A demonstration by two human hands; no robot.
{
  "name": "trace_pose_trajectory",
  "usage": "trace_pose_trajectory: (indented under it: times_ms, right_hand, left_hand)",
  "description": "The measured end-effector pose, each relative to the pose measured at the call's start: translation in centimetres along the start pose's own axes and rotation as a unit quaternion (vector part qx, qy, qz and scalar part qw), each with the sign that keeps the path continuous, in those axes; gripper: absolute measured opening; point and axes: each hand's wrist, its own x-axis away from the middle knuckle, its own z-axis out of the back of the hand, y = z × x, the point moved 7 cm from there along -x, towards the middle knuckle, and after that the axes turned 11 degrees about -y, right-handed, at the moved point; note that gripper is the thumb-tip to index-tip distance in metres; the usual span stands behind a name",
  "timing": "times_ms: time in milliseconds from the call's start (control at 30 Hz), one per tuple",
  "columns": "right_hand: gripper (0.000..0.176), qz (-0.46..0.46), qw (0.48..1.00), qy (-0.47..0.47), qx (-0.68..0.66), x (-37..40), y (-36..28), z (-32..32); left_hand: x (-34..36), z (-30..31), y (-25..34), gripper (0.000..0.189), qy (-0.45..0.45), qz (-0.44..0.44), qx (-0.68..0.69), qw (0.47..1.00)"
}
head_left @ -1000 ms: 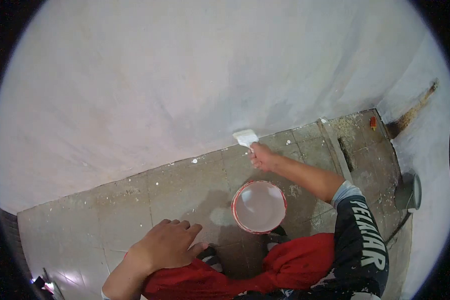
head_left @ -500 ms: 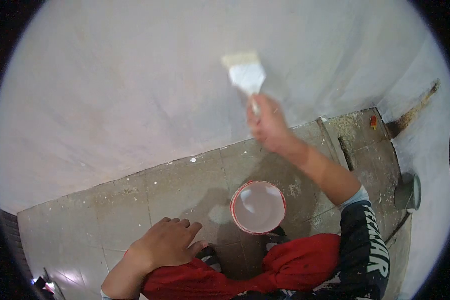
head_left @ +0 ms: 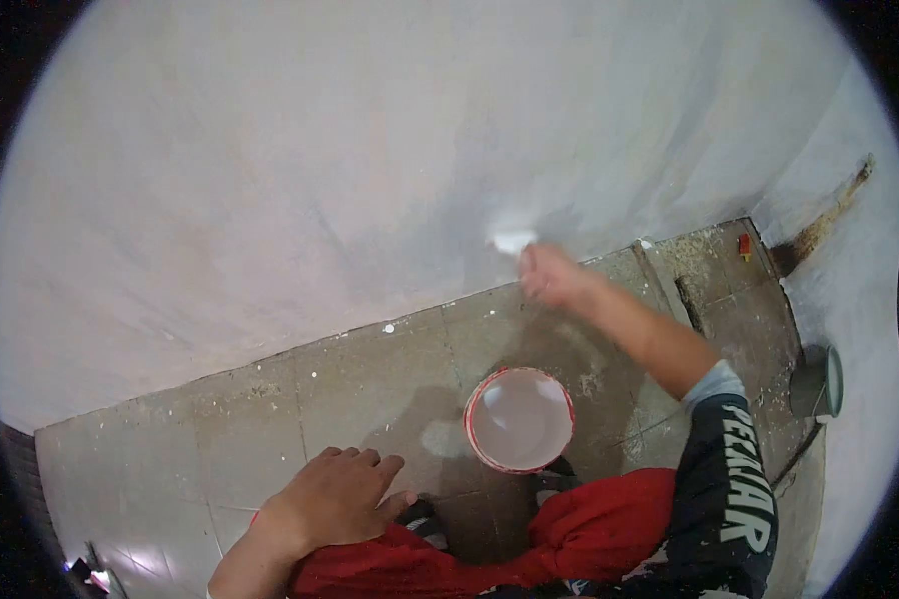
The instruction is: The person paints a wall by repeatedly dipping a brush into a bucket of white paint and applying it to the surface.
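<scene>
My right hand (head_left: 557, 277) grips a wide paintbrush (head_left: 514, 241) low against the pale wall (head_left: 370, 170), just above where it meets the floor. The brush is smeared by motion, and its bristles hardly show. Darker, damp-looking patches mark the wall around it. On the floor in front of me stands a red-rimmed bucket (head_left: 519, 424) with whitish paint in it. My left hand (head_left: 345, 491) rests over my knee in red trousers, fingers loosely stretched and holding nothing.
Grey floor tiles (head_left: 250, 419) carry white paint spots. At the right, a grey-green bucket (head_left: 815, 384) stands by the side wall. A small red-orange object (head_left: 744, 247) lies in the far right corner, near a slot in the floor. A lit device (head_left: 98, 576) shows at lower left.
My right hand has brought the paintbrush down the wall, from high up to near the floor line. My left hand has stayed on the knee.
</scene>
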Motion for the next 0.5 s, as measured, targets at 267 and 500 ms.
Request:
trace_pose_trajectory:
  times_ms: [267,500]
  right_hand:
    - [0.02,0.236,0.961,-0.043,0.138,15.0,-16.5,-9.2]
    - [0.03,0.273,0.942,0.052,0.191,5.0,-8.4,0.4]
  left_hand:
    - [-1.0,0.2,0.0,0.045,-0.001,-0.029,-0.005,1.0]
    - [-0.7,0.6,-0.1,0.048,-0.014,-0.003,0.002,1.0]
